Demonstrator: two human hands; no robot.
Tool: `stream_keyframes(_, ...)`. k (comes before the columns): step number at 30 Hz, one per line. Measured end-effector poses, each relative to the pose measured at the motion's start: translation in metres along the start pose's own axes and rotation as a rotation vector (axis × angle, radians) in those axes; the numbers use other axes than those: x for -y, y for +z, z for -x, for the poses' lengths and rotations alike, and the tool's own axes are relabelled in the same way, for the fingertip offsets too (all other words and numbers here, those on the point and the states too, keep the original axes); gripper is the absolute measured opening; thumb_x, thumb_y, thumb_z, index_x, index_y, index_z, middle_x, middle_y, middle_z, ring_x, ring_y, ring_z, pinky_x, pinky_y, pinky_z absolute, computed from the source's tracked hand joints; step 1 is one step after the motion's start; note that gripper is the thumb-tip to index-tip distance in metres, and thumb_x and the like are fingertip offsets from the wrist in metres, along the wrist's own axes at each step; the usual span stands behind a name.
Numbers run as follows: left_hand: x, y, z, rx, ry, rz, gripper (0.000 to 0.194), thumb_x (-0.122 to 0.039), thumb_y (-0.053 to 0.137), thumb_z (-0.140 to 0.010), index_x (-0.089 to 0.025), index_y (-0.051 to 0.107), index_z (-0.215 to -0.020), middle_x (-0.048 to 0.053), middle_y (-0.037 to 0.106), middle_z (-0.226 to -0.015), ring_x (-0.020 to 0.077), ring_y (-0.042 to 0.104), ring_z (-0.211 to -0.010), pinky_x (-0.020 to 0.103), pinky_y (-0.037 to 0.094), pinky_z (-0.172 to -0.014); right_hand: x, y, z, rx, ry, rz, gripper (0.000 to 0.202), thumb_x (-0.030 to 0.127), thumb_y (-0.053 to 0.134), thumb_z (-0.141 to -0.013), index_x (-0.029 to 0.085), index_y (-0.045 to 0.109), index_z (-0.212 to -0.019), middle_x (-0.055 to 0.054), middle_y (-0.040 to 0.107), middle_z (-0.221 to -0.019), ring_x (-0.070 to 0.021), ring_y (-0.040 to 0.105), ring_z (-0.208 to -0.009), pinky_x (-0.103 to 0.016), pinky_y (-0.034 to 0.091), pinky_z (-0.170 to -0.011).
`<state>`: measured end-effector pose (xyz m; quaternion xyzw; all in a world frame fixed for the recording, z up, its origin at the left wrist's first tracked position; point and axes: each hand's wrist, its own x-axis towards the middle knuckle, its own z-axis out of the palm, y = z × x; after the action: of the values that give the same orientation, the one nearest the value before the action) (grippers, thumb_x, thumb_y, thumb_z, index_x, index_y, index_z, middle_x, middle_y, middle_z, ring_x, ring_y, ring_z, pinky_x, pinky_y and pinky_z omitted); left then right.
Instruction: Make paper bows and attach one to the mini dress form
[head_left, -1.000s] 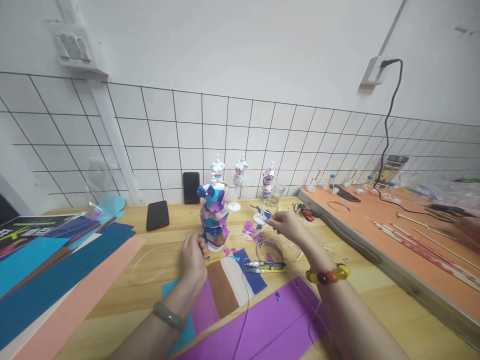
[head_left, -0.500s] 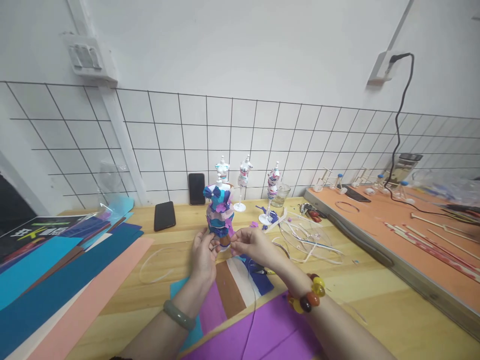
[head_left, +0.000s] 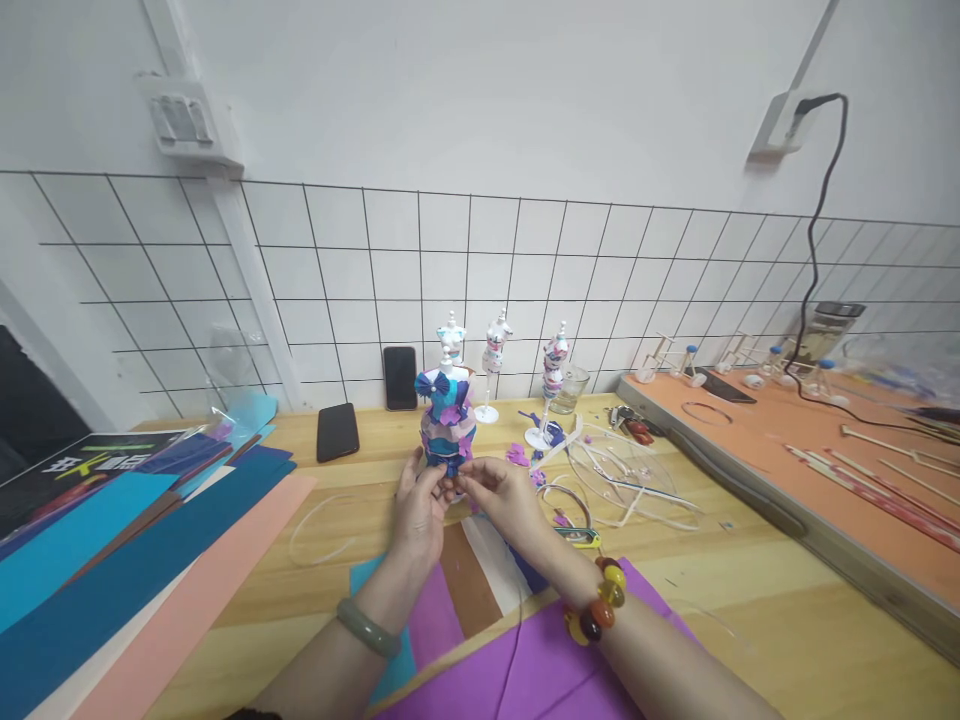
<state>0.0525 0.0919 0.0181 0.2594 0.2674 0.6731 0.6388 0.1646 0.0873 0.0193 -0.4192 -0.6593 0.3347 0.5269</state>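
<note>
A small dress-form mannequin (head_left: 448,415) stands upright in front of me, wearing a layered paper dress in blue, purple and pale pink with a bow at the chest. My left hand (head_left: 421,508) has its fingers closed at the skirt's lower front. From the other side, my right hand (head_left: 501,497) pinches the same spot. Between the fingertips shows a bit of dark blue trim (head_left: 452,467) on the skirt; its exact shape is hidden. Strips of coloured paper (head_left: 469,585) lie under my wrists, with a purple sheet (head_left: 480,680) nearer to me.
Behind stand mannequins (head_left: 495,350), (head_left: 553,375) and a glass (head_left: 571,390). Two phones (head_left: 337,432) are at the back left, beside stacked coloured sheets (head_left: 161,540). Scissors (head_left: 581,537) and tangled clear cord (head_left: 634,480) lie to the right, before an orange board (head_left: 825,440).
Both hands have risen slightly on the skirt and their fingertips have come together over its blue front trim. The whole view has shifted a little.
</note>
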Motion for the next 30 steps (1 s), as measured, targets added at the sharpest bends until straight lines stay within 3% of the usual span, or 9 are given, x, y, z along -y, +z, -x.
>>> stream_keyframes(21,0.005,-0.004,-0.002,0.049,0.009,0.015,0.039,-0.016,0.064,-0.061,-0.022,0.051,-0.098,-0.003,0.059,-0.067,0.0083,0.053,-0.055,0.021,0.040,-0.054,0.013,0.005,-0.003,-0.087,-0.142,0.254,0.012,0.025,0.053,-0.079,0.020,0.063,-0.084,-0.004,0.063,-0.075,-0.0182,0.058,-0.070,-0.027,0.045,-0.064)
stream_keyframes(30,0.004,-0.002,-0.002,0.022,0.012,0.000,0.038,-0.016,0.065,-0.059,-0.019,0.054,-0.096,-0.004,0.056,-0.062,0.0065,0.048,-0.048,0.020,0.037,-0.050,0.002,0.008,-0.008,-0.076,-0.145,0.258,0.017,0.024,0.049,-0.081,0.021,0.064,-0.090,-0.004,0.068,-0.080,-0.0188,0.063,-0.069,-0.028,0.048,-0.063)
